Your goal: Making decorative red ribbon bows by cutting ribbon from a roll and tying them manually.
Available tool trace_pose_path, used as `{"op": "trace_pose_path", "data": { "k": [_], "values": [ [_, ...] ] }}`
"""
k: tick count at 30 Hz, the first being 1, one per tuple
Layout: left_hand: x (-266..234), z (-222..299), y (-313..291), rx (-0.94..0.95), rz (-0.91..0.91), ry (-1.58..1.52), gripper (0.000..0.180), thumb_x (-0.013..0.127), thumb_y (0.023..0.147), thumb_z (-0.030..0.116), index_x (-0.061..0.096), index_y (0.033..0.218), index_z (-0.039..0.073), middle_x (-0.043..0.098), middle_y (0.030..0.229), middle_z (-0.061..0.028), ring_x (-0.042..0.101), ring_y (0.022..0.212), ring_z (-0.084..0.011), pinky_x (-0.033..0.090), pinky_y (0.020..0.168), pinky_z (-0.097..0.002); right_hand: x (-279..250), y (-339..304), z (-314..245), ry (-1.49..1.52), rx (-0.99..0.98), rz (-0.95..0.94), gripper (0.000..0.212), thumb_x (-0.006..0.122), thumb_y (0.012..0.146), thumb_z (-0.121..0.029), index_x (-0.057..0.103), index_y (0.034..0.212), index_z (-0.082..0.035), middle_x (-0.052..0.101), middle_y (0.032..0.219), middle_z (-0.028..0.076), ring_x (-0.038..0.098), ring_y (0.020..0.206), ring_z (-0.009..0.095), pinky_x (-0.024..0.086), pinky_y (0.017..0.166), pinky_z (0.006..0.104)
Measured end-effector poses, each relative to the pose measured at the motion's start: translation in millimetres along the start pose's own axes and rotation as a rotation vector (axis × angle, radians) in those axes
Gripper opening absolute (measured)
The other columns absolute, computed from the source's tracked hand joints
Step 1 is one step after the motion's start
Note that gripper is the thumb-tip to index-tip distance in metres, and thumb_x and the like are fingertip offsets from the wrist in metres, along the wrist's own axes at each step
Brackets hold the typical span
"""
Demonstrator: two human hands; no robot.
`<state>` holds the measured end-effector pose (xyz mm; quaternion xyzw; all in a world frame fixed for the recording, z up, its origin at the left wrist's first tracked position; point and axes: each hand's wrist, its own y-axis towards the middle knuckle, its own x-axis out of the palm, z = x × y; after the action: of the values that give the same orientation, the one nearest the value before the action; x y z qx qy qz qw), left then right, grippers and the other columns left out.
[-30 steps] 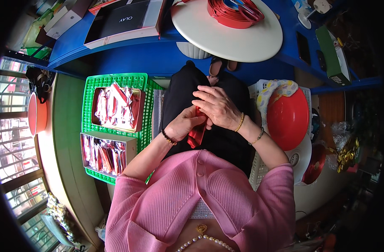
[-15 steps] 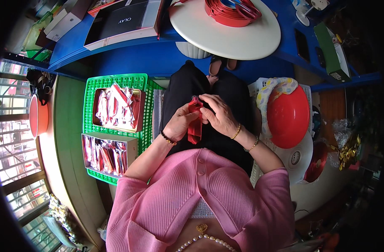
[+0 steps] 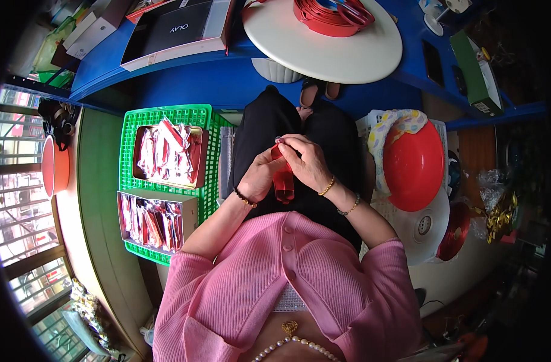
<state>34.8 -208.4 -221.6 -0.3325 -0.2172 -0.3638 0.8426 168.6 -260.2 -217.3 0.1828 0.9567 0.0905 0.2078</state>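
Over my lap, both hands hold a shiny red ribbon [image 3: 284,186], folded into a strip that hangs down toward me. My left hand [image 3: 258,177] is closed on its left side, with the thumb lying across it. My right hand [image 3: 307,161] pinches at the ribbon's top end, its fingers bent over that end and close to the left hand's fingertips. A small dark bit shows at the top; the fingers hide most of that end.
On my left, a green plastic crate [image 3: 128,136] carries a tin [image 3: 198,172] and a box [image 3: 190,218] of wrapped red pieces. A red basin [image 3: 413,172] stands on my right. Ahead, a white round board [image 3: 269,42] bears a red ribbon roll [image 3: 330,25] and scissors [image 3: 357,13] on a blue table.
My right hand has shifted slightly left, its fingers curling further over the ribbon's top end. The hanging part of the ribbon has turned a little; my left hand keeps its hold.
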Motion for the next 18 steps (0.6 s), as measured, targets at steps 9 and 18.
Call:
{"op": "trace_pose_path", "data": {
  "k": [9, 18],
  "values": [
    [1, -8, -9, -0.079, -0.007, -0.066, 0.02, 0.049, 0.091, 0.008, 0.053, 0.11, 0.003, 0.06, 0.092, -0.0021, 0.057, 0.08, -0.0083, 0.046, 0.07, -0.0225, -11, -9, 5, 0.178, 0.081, -0.191, 0.018, 0.056, 0.086, -0.012, 0.06, 0.095, 0.003, 0.063, 0.096, 0.014, 0.061, 0.089, 0.029, 0.049, 0.077, 0.0335],
    [-5, -22, -8, 0.142, -0.011, 0.204, 0.022, 0.049, 0.092, 0.009, 0.051, 0.113, 0.002, 0.059, 0.094, -0.0013, 0.056, 0.08, -0.0062, 0.046, 0.07, -0.0208, -1, -16, -2, -0.242, -0.195, -0.076, 0.027, 0.051, 0.088, -0.013, 0.054, 0.11, 0.002, 0.057, 0.109, 0.015, 0.054, 0.1, 0.03, 0.043, 0.086, 0.0371]
  ]
}}
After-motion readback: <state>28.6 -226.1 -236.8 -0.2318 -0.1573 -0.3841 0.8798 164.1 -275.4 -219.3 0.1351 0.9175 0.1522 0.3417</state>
